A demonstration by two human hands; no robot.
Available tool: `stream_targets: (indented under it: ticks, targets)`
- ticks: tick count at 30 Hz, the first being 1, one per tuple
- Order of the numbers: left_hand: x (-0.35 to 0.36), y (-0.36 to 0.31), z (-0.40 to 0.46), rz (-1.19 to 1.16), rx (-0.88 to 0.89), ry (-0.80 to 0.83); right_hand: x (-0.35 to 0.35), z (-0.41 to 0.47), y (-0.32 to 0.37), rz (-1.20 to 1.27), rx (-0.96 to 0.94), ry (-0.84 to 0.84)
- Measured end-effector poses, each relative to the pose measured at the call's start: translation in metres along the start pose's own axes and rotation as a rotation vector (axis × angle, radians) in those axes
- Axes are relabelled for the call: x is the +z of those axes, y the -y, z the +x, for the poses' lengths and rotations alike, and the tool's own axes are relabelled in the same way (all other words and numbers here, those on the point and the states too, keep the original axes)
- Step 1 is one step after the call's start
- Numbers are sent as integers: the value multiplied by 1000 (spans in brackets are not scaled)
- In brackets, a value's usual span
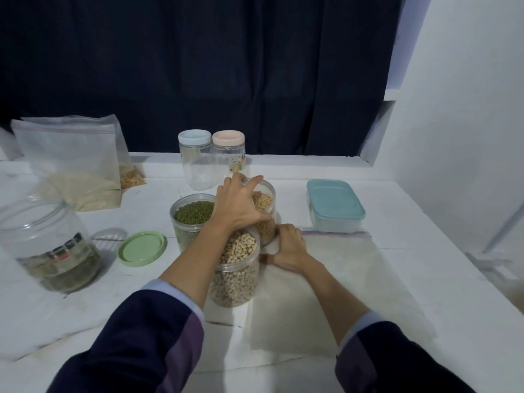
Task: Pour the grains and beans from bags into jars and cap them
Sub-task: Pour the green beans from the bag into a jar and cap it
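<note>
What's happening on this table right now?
A person is filling jars with beans. The left hand grips the rim of an open jar of tan beans; the right hand rests low beside it, on an emptied clear bag lying flat. Two more open jars stand close by, one of green beans, one of pale beans. A green lid lies loose, and two capped empty jars wait behind.

Three uncapped clear jars cluster on the white table: green mung beans (193, 212), pale beans (236, 268) nearest, tan beans (265, 207) behind. A flattened clear bag (334, 282) lies beside them; a green lid (142, 248) rests left.
</note>
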State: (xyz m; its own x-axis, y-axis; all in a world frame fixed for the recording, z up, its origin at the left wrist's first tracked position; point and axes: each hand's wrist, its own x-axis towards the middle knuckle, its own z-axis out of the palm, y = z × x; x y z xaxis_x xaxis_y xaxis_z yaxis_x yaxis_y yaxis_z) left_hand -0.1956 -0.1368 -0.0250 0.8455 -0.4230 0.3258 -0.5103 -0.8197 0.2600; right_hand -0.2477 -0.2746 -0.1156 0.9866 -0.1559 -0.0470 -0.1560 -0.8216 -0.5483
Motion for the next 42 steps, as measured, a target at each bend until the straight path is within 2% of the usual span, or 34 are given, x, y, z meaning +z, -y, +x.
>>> stream_targets:
  ticks: [2, 5, 8, 10, 13, 16, 22, 24, 27, 30, 33, 36, 38, 40, 42]
  targets:
    - [2, 0, 1, 31, -3, 71, -4, 1, 0, 171, 52, -25]
    - [3, 1, 5, 63, -39, 191, -15, 6, 6, 302, 92, -31]
    - [2, 2, 6, 86, -64, 309, -34, 16, 21, 366, 110, -211]
    - [-5, 2, 6, -40, -101, 349, -50, 23, 38, 372, 99, -355]
    - [-33, 11, 8, -389, -128, 212, -72, 30, 79, 395, 24, -490]
    - [-76, 38, 6, -532, -101, 33, -78, 38, 130, 381, -105, -485]
    - [-144, 148, -8, -396, -216, -101, -30, 56, 241, 267, -260, -282]
    - [-164, 188, -22, -404, -248, -104, 1, 59, 270, 176, -260, -134]
    - [-189, 242, -47, -459, -255, -109, 55, 58, 290, -173, -270, 158]
    - [-197, 285, -71, -601, -270, 15, 111, 55, 281, -416, -203, 400]
    - [-184, 312, -88, -744, -247, 185, 139, 55, 273, -473, -122, 468]
    - [-158, 324, -97, -988, -219, 344, 140, 56, 280, -348, -86, 359]
    - [-144, 323, -102, -1221, -246, 395, 135, 54, 291, -102, -15, 106]
    - [-136, 318, -104, -1359, -288, 349, 124, 52, 308, 369, 120, -262]
    - [-132, 313, -104, -1416, -327, 262, 111, 44, 328, 976, 157, -435]
